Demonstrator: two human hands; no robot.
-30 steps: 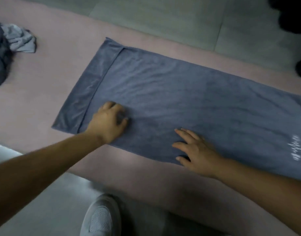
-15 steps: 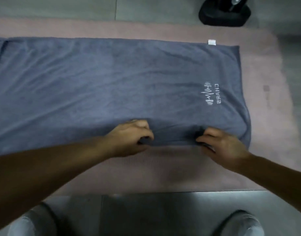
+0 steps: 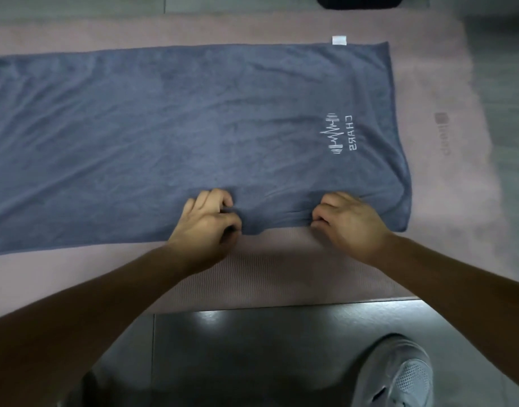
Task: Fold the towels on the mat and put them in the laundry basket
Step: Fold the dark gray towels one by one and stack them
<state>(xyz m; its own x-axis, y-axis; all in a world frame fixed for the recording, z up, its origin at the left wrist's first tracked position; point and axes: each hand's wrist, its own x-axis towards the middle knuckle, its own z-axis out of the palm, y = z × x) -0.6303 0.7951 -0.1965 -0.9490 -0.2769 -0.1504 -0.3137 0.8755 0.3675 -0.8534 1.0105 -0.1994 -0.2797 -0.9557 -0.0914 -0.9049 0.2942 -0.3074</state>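
Head view: blue-grey terry towel (image 3: 179, 136) spread flat on pink ribbed mat (image 3: 281, 277), its left end cut off by the frame; left hand (image 3: 207, 223) and right hand (image 3: 347, 221) each pinch the bunched near edge, fingertips partly hidden in folds; dark object (image 3: 359, 1) at top cropped

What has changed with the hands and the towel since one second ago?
Both the left hand and the right hand moved rightward along the towel, toward its logo end. They lay on top of it before; now each pinches its near edge. The towel stays spread on the pink mat.
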